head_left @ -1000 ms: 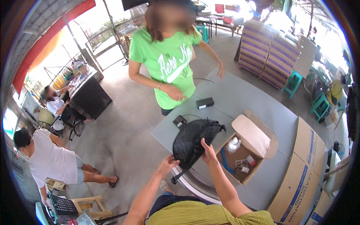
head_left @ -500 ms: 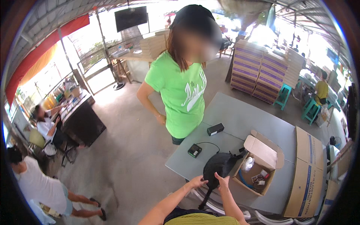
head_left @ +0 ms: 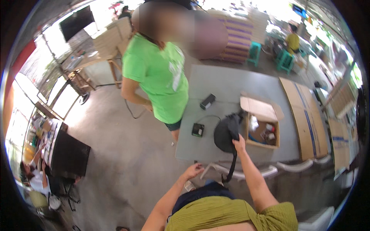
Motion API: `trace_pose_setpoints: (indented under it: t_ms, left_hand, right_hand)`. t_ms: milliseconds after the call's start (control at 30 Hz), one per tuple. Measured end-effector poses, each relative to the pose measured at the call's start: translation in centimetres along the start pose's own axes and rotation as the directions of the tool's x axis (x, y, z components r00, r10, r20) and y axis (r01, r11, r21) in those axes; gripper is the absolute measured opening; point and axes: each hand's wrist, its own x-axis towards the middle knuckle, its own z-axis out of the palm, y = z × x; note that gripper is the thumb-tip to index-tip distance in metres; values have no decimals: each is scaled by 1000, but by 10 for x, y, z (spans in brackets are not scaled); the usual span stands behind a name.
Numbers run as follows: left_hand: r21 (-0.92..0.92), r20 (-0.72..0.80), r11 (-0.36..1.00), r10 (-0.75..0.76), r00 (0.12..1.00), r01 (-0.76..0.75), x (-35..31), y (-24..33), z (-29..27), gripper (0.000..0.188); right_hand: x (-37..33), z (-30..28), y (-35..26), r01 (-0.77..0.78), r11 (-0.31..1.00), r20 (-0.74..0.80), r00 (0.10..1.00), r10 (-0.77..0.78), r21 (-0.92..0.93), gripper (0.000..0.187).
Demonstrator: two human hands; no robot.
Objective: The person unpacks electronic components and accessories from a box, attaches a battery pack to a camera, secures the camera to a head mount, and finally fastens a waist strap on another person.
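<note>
A black strap bag (head_left: 224, 135) lies on the near edge of the grey table, its strap hanging over the edge. My right hand (head_left: 239, 144) is closed on the bag's right side, where the strap begins. Left of the strap, clear of the bag, my left hand (head_left: 192, 171) is held in front of the table edge with its fingers curled together. A small dark bit shows by its fingertips, too small to name. Beside the bag sits a small black box-shaped device (head_left: 198, 130) with a cable running toward the bag.
An open cardboard box (head_left: 263, 143) with small items stands right of the bag. A black oblong block (head_left: 208, 101) lies farther back on the grey table (head_left: 227, 82). Flat cardboard (head_left: 302, 115) covers the right side. A person in a green shirt (head_left: 158, 77) stands at the left edge. White chairs (head_left: 227, 171) are tucked in front.
My left hand has come off the bag and moved left and down. My right hand stays on the bag. The view has turned right and tilted down.
</note>
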Motion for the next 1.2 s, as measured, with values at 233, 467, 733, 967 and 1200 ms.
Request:
trace_pose_setpoints:
  t_ms: [233,467,733,967,1200]
  left_hand:
    - [53,61,998,42,997,-45,-4,-8,4,61]
    - [220,-29,967,137,990,-128,8,-4,1,62]
    - [447,-169,845,402,900,-294,68,62,12,55]
    - [528,-172,795,444,880,-298,147,130,26,53]
    - [743,-194,636,501,843,-207,250,170,20,65]
  right_hand:
    - [0,-15,-9,-342,922,-52,940,338,-180,65]
    - [-39,-5,-1,-402,874,-60,914,402,-271,79]
    - [-56,-10,8,-148,879,-201,978,61,-453,55]
    - [-39,-26,-13,12,919,-68,997,-42,-393,27]
    - [2,-30,-35,87,973,-49,994,-100,-216,24]
